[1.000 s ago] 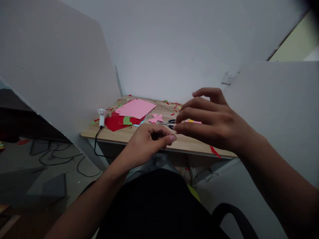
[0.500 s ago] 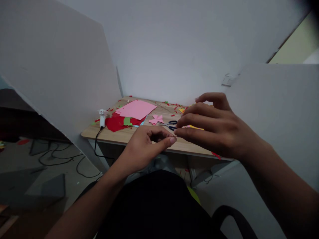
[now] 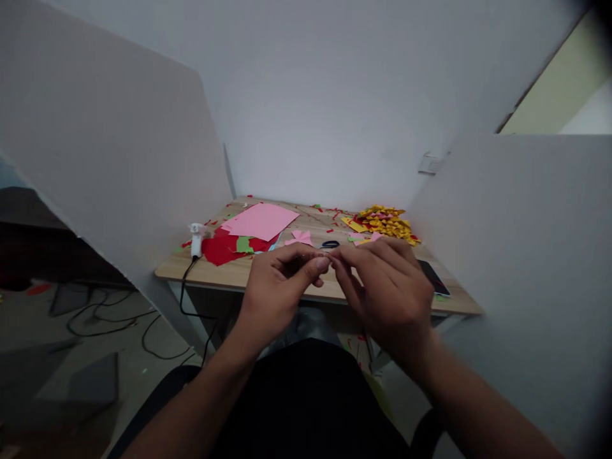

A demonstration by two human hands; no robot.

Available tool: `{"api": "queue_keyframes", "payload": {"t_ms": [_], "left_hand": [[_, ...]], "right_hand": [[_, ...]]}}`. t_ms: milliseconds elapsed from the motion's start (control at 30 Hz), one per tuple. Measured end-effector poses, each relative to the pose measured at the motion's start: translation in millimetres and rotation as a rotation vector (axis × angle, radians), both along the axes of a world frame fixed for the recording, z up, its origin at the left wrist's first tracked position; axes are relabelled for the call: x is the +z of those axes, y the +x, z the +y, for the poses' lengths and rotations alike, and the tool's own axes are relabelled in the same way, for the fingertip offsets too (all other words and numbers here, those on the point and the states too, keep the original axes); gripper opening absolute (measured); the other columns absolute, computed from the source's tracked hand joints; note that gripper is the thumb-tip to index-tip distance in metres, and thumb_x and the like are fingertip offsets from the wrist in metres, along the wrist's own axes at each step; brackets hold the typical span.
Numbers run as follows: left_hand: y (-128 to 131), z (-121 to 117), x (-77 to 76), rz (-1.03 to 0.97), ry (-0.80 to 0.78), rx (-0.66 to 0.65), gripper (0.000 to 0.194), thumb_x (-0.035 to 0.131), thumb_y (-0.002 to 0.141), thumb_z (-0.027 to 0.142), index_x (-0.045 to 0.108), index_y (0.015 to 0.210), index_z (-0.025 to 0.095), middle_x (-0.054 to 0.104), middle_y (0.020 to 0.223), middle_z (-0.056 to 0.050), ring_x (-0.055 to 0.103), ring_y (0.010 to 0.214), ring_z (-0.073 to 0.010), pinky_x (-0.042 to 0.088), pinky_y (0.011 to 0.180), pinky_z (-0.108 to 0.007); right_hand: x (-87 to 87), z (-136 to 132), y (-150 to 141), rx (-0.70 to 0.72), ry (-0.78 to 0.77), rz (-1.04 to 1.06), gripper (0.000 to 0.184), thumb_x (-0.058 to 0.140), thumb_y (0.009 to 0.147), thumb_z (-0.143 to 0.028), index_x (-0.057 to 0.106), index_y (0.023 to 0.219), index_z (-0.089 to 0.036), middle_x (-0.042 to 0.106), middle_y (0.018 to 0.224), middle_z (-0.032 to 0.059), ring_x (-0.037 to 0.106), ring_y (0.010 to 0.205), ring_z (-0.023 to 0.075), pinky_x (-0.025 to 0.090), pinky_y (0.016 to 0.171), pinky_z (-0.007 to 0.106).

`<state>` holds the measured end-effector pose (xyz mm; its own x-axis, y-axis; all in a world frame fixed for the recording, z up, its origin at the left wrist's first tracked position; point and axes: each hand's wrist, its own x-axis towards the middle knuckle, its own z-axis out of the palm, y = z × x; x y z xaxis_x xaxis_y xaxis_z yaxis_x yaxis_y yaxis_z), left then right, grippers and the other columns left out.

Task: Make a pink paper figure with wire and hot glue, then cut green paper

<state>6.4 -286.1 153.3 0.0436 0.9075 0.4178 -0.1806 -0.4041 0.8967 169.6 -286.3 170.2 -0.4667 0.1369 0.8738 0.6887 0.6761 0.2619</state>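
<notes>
"While both hands meet over the front of the pale wood-grain worktop (image 3: 229,273), what's the left one doing?"

"Left hand (image 3: 280,284): thumb and forefinger pinching a tiny thin item (image 3: 325,253). Too small to identify."

"Right hand?"

"Right hand (image 3: 389,290): fingers drawn together, tips pinching at the same spot, touching the left fingertips. Item sits between the two hands, held above the worktop."

"Just beyond them?"

"Pink petal-shaped paper cutout (image 3: 301,238), plus a dark-blue looped scissors handle (image 3: 329,245) near it, partly covered."

"Left side?"

"Flat pink paper sheets (image 3: 262,220) overlapping torn red paper (image 3: 220,250), green paper scrap (image 3: 244,245) on the red. White plastic tool (image 3: 196,242) with a black cord just beside, at the left edge."

"Right side?"

"Heap of crumpled yellow paper pieces (image 3: 389,224) near the wall; dark flat slab (image 3: 434,278) beside the right hand, partly hidden."
</notes>
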Motion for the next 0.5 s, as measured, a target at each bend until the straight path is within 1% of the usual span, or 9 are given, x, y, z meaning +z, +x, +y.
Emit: {"api": "queue_keyframes", "payload": {"t_ms": [133,233,367,500], "left_hand": [[1.9,-1.8,-3.0,-0.024,0.02,0.063,0.014,0.076,0.079,0.027,0.069,0.071,0.017,0.069,0.072,0.0,0.061,0.06,-0.0096,0.054,0.063,-0.021],[1.6,-2.7,-5.0,0.004,0.01,0.09,0.016,0.076,0.079,0.03,0.069,0.072,0.017,0.07,0.071,-0.001,0.063,0.062,-0.0112,0.054,0.064,-0.023],[1.9,-1.7,-5.9,0.037,-0.032,0.066,0.016,0.076,0.077,0.032,0.072,0.075,0.017,0.071,0.07,-0.002,0.063,0.062,-0.0125,0.055,0.062,-0.024],[2.8,-0.9,-5.5,0.018,-0.065,-0.007,0.009,0.077,0.075,0.027,0.077,0.076,0.018,0.072,0.069,-0.002,0.061,0.061,-0.0114,0.055,0.061,-0.023]], "right_hand": [[-20.3,-13.2,-16.0,-0.004,-0.059,0.311,0.01,0.065,0.091,-0.011,0.067,0.097,-0.019,0.078,0.084,0.0031,0.07,0.072,0.0163,0.052,0.074,0.031],[-29.6,-16.5,-19.4,-0.013,-0.114,0.436,0.014,0.066,0.089,-0.01,0.068,0.098,-0.02,0.078,0.085,0.0023,0.073,0.074,0.0168,0.055,0.075,0.031],[-36.2,-14.3,-20.0,-0.023,-0.172,0.497,0.012,0.065,0.089,-0.011,0.068,0.095,-0.021,0.078,0.084,0.002,0.073,0.073,0.0176,0.058,0.074,0.032],[-37.3,-11.1,-21.4,-0.003,-0.16,0.484,0.012,0.063,0.09,-0.012,0.07,0.095,-0.021,0.078,0.082,0.0022,0.074,0.072,0.0175,0.059,0.069,0.031]]}}
